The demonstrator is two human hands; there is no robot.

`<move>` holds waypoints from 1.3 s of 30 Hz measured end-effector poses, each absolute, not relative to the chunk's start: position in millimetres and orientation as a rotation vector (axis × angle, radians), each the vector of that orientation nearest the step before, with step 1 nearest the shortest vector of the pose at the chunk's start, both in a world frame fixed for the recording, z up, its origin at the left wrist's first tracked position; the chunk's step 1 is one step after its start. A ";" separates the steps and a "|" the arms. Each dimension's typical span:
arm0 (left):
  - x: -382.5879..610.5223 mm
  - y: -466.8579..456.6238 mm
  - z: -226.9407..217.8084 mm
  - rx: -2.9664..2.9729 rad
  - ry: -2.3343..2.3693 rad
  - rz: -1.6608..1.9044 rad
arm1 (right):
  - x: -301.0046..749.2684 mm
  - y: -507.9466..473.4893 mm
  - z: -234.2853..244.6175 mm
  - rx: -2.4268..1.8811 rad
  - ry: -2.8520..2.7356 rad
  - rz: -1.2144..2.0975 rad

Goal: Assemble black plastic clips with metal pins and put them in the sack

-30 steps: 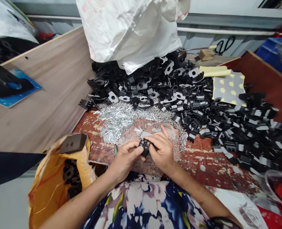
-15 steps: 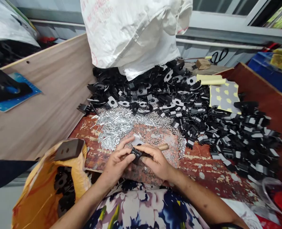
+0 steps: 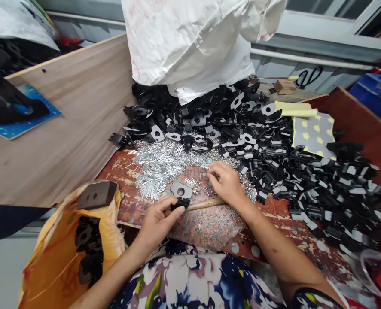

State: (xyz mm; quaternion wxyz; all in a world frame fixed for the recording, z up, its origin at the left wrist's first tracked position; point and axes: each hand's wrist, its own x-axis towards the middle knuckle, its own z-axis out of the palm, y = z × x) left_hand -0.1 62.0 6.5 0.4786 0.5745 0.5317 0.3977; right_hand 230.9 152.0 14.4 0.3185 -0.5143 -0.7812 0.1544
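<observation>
The small black plastic clip (image 3: 179, 203) looks light, stiff and easily pinched by its edges; the left hand (image 3: 158, 221) pinches it above the surface (image 3: 206, 223); the right hand (image 3: 227, 184), fingertips closed, picks at metal pins (image 3: 160, 163) beside a wooden stick (image 3: 206, 203).

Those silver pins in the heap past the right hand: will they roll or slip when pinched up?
Probably both. The silver pins look thin, smooth and round, so likely slippery and apt to roll. They lie loose and crisscrossed, so the right hand pinching one may drag neighbours. Likely light individually.
</observation>
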 end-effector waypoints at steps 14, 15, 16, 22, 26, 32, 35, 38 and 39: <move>8.2 62.9 3.8 1.911 1.348 1.052 | 207.2 63.6 4.2 -0.942 -2.177 0.486; 7.9 62.5 4.8 1.899 1.367 1.065 | 212.5 71.4 4.4 -0.925 -2.225 0.440; 7.6 62.6 5.8 1.882 1.383 1.074 | 218.1 82.6 5.9 -0.974 -2.266 0.385; 6.7 68.2 5.5 1.476 1.369 1.071 | 227.9 173.3 15.8 -1.645 -2.743 -0.168; 7.6 67.8 0.8 1.181 1.342 1.106 | 212.5 197.2 6.7 -1.561 -2.877 -0.190; 2.6 65.0 -0.6 0.718 1.138 1.200 | 222.9 183.6 12.1 -1.338 -2.904 -0.122; -0.2 64.0 -0.5 0.556 1.051 1.292 | 223.1 156.1 25.2 -1.166 -2.573 0.198; 1.1 63.5 -0.1 0.462 0.994 1.338 | 208.1 122.3 40.0 -0.966 -2.237 0.503; 2.2 63.4 0.2 0.447 0.979 1.333 | 200.9 112.6 44.0 -0.920 -2.185 0.560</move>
